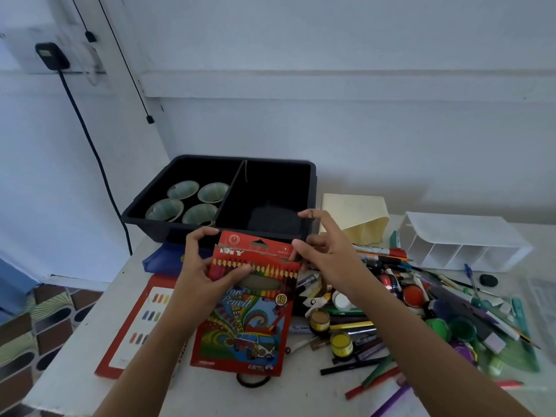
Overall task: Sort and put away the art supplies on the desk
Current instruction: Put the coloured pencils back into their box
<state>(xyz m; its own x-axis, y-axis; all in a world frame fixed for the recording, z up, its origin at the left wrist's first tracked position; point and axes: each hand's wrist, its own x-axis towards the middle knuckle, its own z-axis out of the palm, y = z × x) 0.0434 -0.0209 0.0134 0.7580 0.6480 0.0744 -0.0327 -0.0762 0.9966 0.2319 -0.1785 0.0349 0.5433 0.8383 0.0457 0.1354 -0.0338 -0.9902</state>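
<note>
Colour pencil box (249,314), red with a painted van on its front, is held tilted above a white desk (210,398), its lower end over a black hair band (251,385). Left hand (201,275) grips the box's upper left side, thumb curled across the printed pencils and fingers wrapped behind. Right hand (328,260) is spread wide, index finger raised, thumb tip at the box's upper right corner; whether it pinches the flap cannot be told. To the left lies a flat red paint set (132,326); to the right, a loose heap of pens, markers and paint pots (391,314). Beyond sits a black bin (168,231) split by a divider, four pale cups (165,209) in its left compartment. Right of it, a cream container (355,215) and a white divided organiser (463,245) lie on their sides.
</note>
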